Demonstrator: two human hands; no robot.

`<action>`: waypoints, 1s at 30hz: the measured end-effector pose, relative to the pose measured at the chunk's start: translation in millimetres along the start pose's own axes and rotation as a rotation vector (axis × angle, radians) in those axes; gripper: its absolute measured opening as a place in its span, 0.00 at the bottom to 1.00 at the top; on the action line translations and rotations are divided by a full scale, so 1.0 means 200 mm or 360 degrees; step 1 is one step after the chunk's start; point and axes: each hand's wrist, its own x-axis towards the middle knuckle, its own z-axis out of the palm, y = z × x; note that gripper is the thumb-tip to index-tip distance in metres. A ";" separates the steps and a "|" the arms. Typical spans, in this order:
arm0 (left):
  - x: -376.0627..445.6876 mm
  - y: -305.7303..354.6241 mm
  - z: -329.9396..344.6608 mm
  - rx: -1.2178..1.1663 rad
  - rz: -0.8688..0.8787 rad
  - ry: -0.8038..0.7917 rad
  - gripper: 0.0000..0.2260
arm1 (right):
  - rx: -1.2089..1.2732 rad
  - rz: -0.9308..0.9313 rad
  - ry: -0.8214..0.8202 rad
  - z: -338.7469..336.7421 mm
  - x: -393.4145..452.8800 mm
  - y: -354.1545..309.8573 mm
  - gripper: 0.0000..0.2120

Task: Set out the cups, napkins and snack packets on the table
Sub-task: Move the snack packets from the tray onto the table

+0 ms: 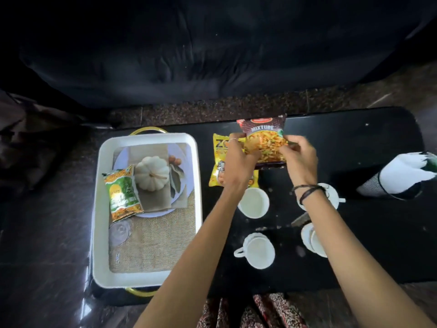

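Observation:
Both hands hold a dark red "Mixture" snack packet (262,138) over the far side of the black table (378,233). My left hand (236,162) grips its left edge and my right hand (299,155) its right edge. A yellow packet (218,159) lies on the table under my left hand, partly hidden. A green packet (123,192) rests in the white tray (104,209). Several white cups stand on the table: one (254,202) near my left wrist, one (259,250) with a handle nearer me, others (331,194) (312,237) partly behind my right forearm.
The tray holds a white pumpkin ornament (152,172) on a plate, burlap matting and a clear glass lid (119,233). A black holder with white napkins (402,176) stands at the table's right. A dark sofa (212,55) lies beyond the table.

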 end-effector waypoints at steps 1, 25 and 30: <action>0.01 0.00 0.07 0.0061 0.0013 -0.0059 0.19 | -0.0064 0.0030 0.0017 -0.05 0.03 0.04 0.14; -0.07 -0.25 0.09 0.1430 0.0773 0.0527 0.11 | -0.0862 -0.0941 -0.0229 0.11 -0.09 0.10 0.15; -0.16 -0.37 -0.20 0.1291 0.0569 0.0826 0.08 | -0.0535 -0.0864 -0.0409 0.46 -0.30 -0.01 0.16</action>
